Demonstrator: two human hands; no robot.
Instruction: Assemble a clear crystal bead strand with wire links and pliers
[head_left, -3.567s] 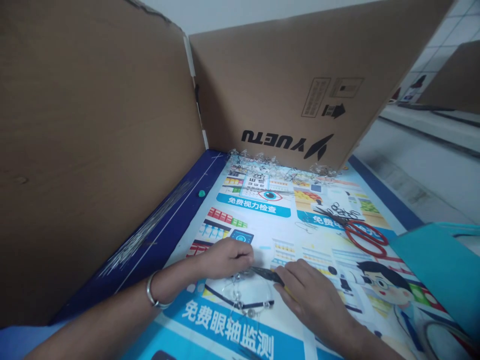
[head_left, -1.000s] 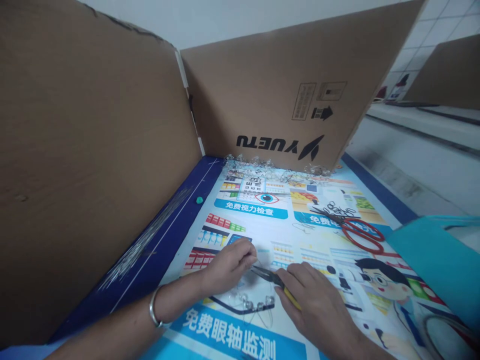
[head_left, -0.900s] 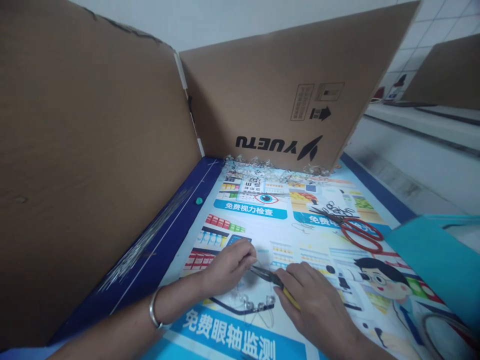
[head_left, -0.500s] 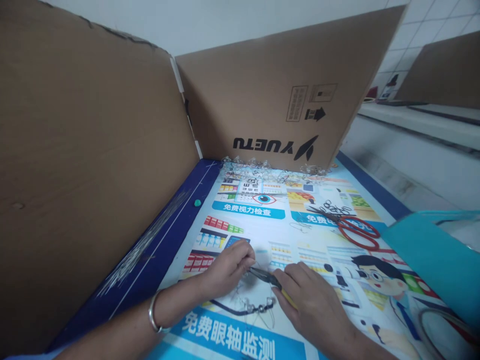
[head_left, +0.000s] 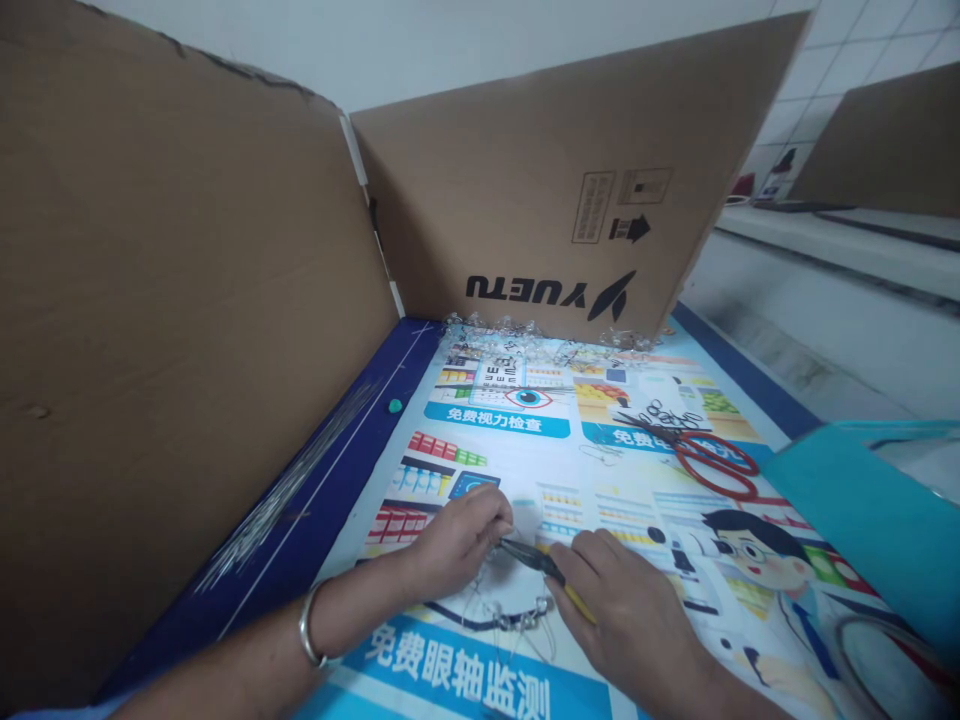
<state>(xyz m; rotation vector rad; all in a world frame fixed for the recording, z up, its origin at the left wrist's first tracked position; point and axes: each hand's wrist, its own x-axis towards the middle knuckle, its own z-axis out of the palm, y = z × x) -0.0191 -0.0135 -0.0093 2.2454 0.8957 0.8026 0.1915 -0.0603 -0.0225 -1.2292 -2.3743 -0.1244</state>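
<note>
My right hand (head_left: 619, 590) is closed round the yellow handles of a pair of pliers (head_left: 531, 557), whose dark jaws point left. At the jaw tips, my left hand (head_left: 465, 535) pinches a thin wire (head_left: 495, 550); its far end is hidden by the fingers. A metal bangle circles the left wrist. Below the hands hangs or lies a dark curved band (head_left: 480, 626) with clear beads (head_left: 517, 618) and loose fine wires on it; I cannot tell if it touches the sheet.
Red-handled scissors (head_left: 716, 465) lie at the right beside small black rings (head_left: 667, 415). Straight wires (head_left: 285, 490) lie on the left. Beaded wire pieces (head_left: 525, 340) line the foot of the cardboard wall (head_left: 525, 200). A small green lump (head_left: 395, 406) and a teal folder (head_left: 870, 500) flank the printed sheet.
Both hands have shifted only slightly, with the pliers' tips a little lower at the left fingers. The beaded band below has turned and moved a little.
</note>
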